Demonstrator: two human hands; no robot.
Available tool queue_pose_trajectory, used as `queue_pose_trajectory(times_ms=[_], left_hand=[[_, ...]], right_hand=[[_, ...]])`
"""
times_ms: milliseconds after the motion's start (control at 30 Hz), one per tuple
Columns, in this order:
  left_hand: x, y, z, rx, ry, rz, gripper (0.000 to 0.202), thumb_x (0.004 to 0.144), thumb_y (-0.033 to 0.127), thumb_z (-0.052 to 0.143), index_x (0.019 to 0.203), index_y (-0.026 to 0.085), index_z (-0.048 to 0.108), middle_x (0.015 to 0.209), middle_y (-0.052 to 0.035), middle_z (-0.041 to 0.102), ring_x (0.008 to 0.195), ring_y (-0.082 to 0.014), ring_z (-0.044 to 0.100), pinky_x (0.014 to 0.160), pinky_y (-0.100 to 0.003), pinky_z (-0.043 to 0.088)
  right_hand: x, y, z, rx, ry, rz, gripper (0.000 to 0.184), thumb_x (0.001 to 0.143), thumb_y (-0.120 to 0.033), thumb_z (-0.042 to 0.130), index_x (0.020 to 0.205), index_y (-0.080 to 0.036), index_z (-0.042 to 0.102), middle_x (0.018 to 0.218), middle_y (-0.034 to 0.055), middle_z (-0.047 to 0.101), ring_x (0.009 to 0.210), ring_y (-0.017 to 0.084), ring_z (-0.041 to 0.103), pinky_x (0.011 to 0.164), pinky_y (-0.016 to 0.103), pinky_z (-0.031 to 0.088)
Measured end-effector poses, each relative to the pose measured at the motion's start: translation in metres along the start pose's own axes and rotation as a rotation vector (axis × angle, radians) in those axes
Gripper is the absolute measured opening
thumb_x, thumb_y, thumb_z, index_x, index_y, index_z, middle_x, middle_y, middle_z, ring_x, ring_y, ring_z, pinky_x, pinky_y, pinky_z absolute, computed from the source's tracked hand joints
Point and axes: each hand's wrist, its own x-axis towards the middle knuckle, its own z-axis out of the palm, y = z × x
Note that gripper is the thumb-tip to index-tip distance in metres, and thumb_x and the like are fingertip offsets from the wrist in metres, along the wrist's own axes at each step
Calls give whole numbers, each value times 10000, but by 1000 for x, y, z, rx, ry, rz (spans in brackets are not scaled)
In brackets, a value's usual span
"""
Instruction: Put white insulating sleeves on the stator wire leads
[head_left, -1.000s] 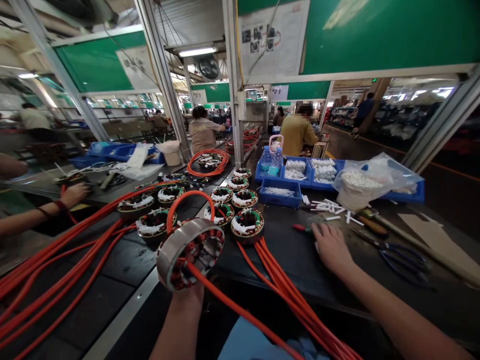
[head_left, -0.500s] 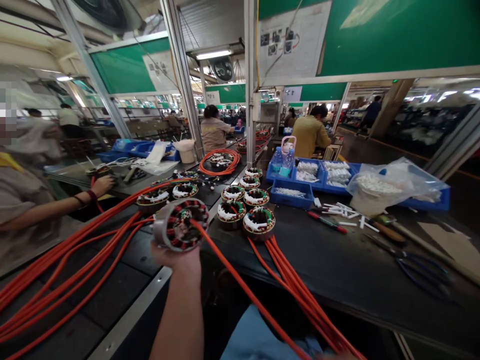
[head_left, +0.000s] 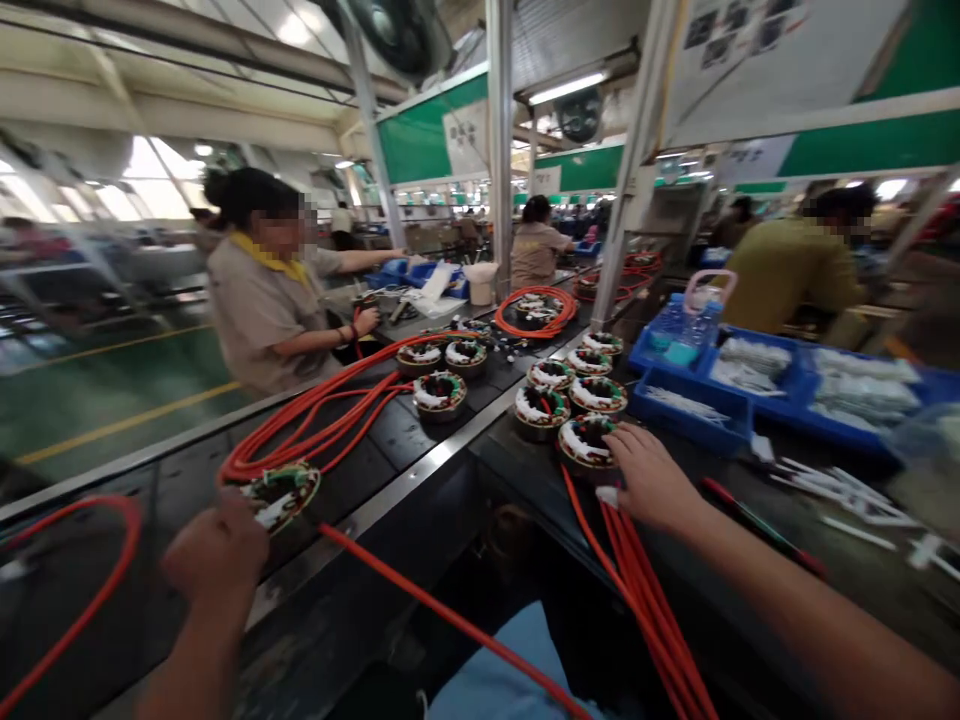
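My left hand [head_left: 217, 548], a little blurred, has its fingers curled at the near left edge of a motor stator [head_left: 283, 498] low over the dark belt. White lacing and green and red wires show on its top, and an orange cable runs from it toward my lap. My right hand [head_left: 646, 474] wraps its fingers over the right rim of another stator [head_left: 586, 442], the nearest of a group on the worktop; its thumb is partly hidden. Orange cables [head_left: 637, 570] hang down from that group over the edge.
Several stators [head_left: 439, 395] with coiled orange cable [head_left: 300, 430] lie along the belt. Blue bins [head_left: 694, 415] of white sleeves stand at the right, near a red-and-green tool [head_left: 765, 525] and loose white tubes [head_left: 847, 490]. A co-worker [head_left: 262, 290] sits across the belt.
My left hand has lowered the raised stator to the belt at the left. My right hand has come up onto a stator at the right. The view has turned left.
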Motion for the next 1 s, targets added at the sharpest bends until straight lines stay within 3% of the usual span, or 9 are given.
queue_pose_trajectory(times_ms=[100, 167, 233, 300, 467, 567, 667, 800, 1000], left_hand=[[-17, -7, -46, 303, 137, 107, 307, 653, 321, 576, 406, 198, 441, 410, 1, 241, 890, -339, 491, 887, -492, 262], [-25, -11, -64, 424, 120, 152, 239, 610, 347, 595, 434, 210, 512, 424, -7, 356, 840, -325, 516, 871, -460, 289], [-28, -14, -75, 545, -8, 230, 146, 557, 374, 625, 562, 229, 626, 554, -25, 559, 802, -302, 546, 838, -405, 337], [-28, -16, -81, 676, -153, 325, 259, 507, 423, 661, 674, 225, 668, 714, -61, 657, 801, -301, 566, 810, -373, 365], [-26, -14, -90, 882, -306, 421, 356, 614, 482, 629, 813, 190, 669, 834, -97, 670, 849, -308, 574, 821, -383, 380], [-20, -16, -103, 954, -365, 443, 371, 671, 466, 601, 893, 173, 655, 913, -108, 664, 916, -307, 565, 870, -398, 370], [-5, -20, -130, 1101, -416, 456, 386, 721, 465, 554, 970, 179, 627, 971, -97, 656, 961, -289, 561, 897, -398, 368], [21, -29, -180, 1321, -428, 442, 403, 758, 481, 510, 990, 167, 609, 957, -96, 657, 948, -283, 572, 867, -400, 393], [54, -54, -227, 1319, -407, 436, 383, 766, 460, 502, 993, 166, 595, 992, -91, 652, 965, -276, 569, 897, -400, 381]], right_hand=[[34, 7, 17, -33, -124, -81, 234, 656, -256, 597, 854, -133, 621, 938, 132, 631, 995, 285, 533, 935, 434, 351], [42, 11, 29, -9, -144, -119, 152, 660, -284, 586, 742, -157, 600, 801, 101, 635, 855, 268, 573, 890, 451, 360], [43, 16, 39, 5, -140, -122, 159, 670, -329, 580, 726, -181, 587, 766, 90, 635, 831, 271, 580, 884, 467, 346], [43, 21, 47, 7, -117, -104, 115, 677, -325, 572, 694, -211, 577, 758, 92, 638, 834, 273, 582, 875, 456, 344], [36, 20, 54, 68, -53, -59, 147, 687, -311, 509, 709, -206, 610, 760, 108, 649, 800, 307, 595, 806, 463, 395], [33, -6, 40, 179, 7, -21, 180, 631, -328, 520, 737, -221, 619, 744, 98, 647, 730, 324, 596, 688, 467, 440], [38, -71, 12, 367, 19, -150, 117, 635, -331, 543, 705, -250, 589, 754, 87, 635, 682, 280, 584, 579, 390, 437], [67, -211, -9, 547, -100, -424, 50, 642, -247, 563, 669, -214, 537, 719, 52, 585, 742, 227, 542, 698, 358, 415], [131, -407, 46, 523, -117, -820, 177, 582, -169, 654, 711, -157, 535, 795, 31, 596, 879, 207, 529, 916, 430, 295]])
